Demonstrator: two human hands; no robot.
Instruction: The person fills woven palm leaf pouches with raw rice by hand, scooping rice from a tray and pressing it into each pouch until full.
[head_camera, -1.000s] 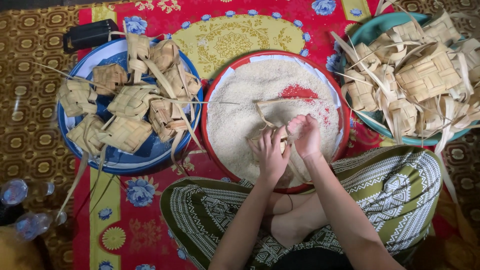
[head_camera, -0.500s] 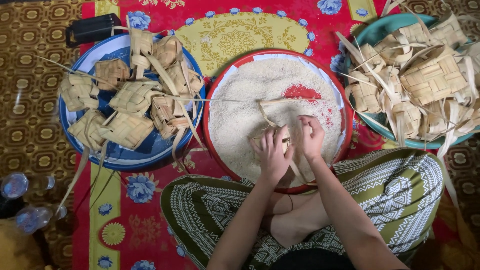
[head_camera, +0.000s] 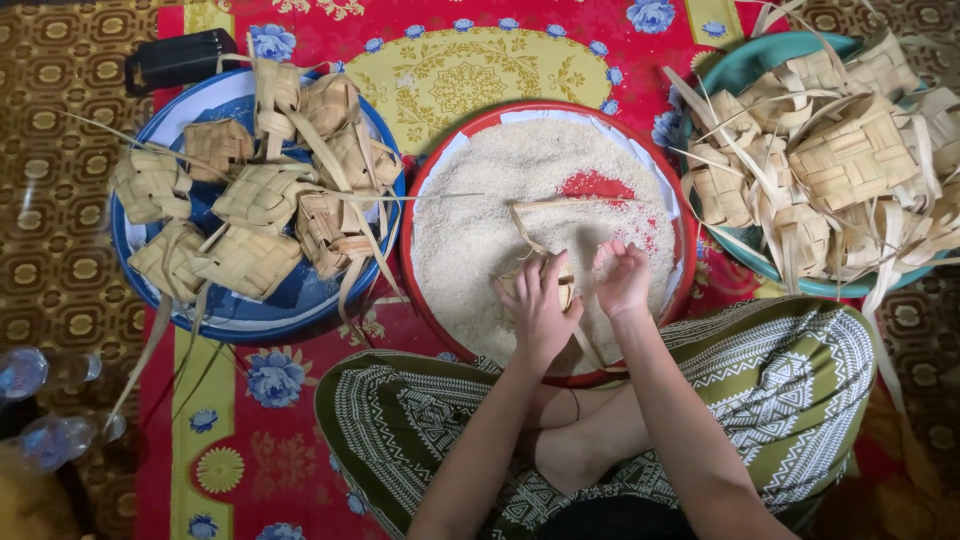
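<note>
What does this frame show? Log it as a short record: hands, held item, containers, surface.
left hand: cupped around a woven leaf pouch over the rice
right hand: raised beside the pouch, fingers curled, over the rice
middle: red-rimmed tray of white rice
left side: blue tray with woven pouches
right side: teal basin heaped with woven pouches
surface: red floral mat

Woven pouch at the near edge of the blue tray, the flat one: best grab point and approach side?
Probably by its flat body, pinched across two opposite edges from above. The woven pouch lies flat on the blue tray, broad face up, nothing stacked on it, though neighbours crowd its far side. Come from the near, open side. Its loose leaf strips trail off over the rim and look too floppy to lift by.
</note>
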